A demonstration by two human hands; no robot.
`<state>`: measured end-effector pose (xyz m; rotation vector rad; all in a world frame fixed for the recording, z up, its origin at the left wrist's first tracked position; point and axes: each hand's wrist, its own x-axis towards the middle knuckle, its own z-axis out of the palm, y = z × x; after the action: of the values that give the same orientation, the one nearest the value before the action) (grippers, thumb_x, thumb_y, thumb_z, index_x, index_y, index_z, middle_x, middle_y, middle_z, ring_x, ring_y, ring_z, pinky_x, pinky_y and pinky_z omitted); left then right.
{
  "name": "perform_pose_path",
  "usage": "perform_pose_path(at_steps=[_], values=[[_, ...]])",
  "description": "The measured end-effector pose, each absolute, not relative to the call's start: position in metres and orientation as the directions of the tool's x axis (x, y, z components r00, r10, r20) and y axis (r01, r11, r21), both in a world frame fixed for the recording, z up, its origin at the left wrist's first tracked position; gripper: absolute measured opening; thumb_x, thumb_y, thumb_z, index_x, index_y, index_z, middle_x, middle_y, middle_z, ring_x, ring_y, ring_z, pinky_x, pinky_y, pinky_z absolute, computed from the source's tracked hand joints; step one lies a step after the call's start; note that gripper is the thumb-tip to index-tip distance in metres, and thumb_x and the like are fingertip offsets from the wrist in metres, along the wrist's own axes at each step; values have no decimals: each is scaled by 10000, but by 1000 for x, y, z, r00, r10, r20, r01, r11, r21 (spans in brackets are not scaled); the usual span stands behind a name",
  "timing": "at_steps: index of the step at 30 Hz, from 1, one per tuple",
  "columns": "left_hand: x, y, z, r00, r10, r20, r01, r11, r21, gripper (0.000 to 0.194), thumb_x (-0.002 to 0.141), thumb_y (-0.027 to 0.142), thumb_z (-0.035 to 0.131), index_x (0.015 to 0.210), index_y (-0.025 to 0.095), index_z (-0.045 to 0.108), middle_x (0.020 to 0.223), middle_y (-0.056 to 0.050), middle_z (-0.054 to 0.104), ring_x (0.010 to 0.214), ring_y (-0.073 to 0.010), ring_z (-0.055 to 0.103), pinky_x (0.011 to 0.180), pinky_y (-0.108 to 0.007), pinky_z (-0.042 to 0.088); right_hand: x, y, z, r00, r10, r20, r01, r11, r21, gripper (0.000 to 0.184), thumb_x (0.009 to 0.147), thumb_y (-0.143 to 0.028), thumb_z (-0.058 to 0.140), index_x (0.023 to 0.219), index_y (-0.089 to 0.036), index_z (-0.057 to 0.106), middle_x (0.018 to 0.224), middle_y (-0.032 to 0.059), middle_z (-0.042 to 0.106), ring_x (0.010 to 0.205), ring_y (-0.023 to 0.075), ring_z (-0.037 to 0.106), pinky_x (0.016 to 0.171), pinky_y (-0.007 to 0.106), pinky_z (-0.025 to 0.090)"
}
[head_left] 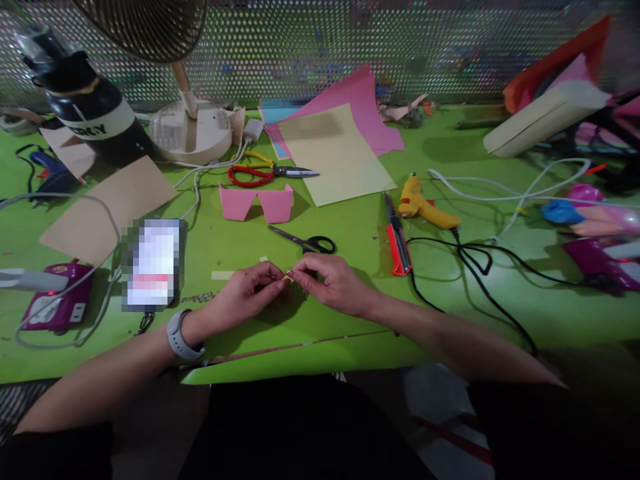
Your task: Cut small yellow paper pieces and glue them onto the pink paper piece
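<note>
My left hand [255,287], with a watch band [181,337] at its wrist, is closed in a pinch. Its fingertips meet those of my right hand [333,283], which is pinched too. Between them is a small pale yellow piece [288,275], mostly hidden by the fingers; its kind I cannot make out. Just beyond my right hand lie black-handled scissors [320,245]. A pale strip [221,275] and a thin chain [197,298] lie beside my left hand. Farther back rests a pink glasses-shaped cutout [239,203].
Red-handled scissors [253,175] and cream and pink sheets [340,160] lie behind. At right are a red utility knife [399,248] and a yellow glue gun [427,208] with a looping black cord. A phone [154,263], bottle [100,107] and fan base [190,137] occupy the left.
</note>
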<state>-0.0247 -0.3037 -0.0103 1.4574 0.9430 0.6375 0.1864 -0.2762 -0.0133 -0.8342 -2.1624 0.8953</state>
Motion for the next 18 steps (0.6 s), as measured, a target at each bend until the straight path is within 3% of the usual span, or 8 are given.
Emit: perform_pose_path(at_steps=[8, 13, 18], values=[[-24, -304, -5, 524, 824, -217, 130, 174, 976, 271, 959, 413, 564, 932, 144, 582, 726, 18, 564, 588, -79, 548, 513, -187, 500, 188, -276, -12, -598, 746, 293, 321, 558, -765, 241, 996, -310, 506, 797, -193, 571, 714, 0, 599, 642, 121, 523, 601, 253, 409], [-24, -303, -3, 547, 801, -246, 127, 211, 969, 276, 970, 417, 559, 939, 143, 563, 734, 11, 599, 543, -69, 578, 439, -152, 443, 187, -275, -12, -591, 761, 268, 306, 519, -798, 246, 996, -332, 510, 813, -192, 597, 733, 10, 625, 648, 129, 543, 605, 263, 435], [-25, -302, -5, 538, 819, -198, 120, 158, 980, 256, 975, 399, 551, 915, 150, 555, 741, 11, 611, 527, -54, 560, 474, -159, 459, 188, -274, -13, -595, 762, 256, 277, 494, -824, 205, 985, -300, 526, 843, -186, 621, 735, 9, 628, 661, 130, 565, 619, 267, 451]])
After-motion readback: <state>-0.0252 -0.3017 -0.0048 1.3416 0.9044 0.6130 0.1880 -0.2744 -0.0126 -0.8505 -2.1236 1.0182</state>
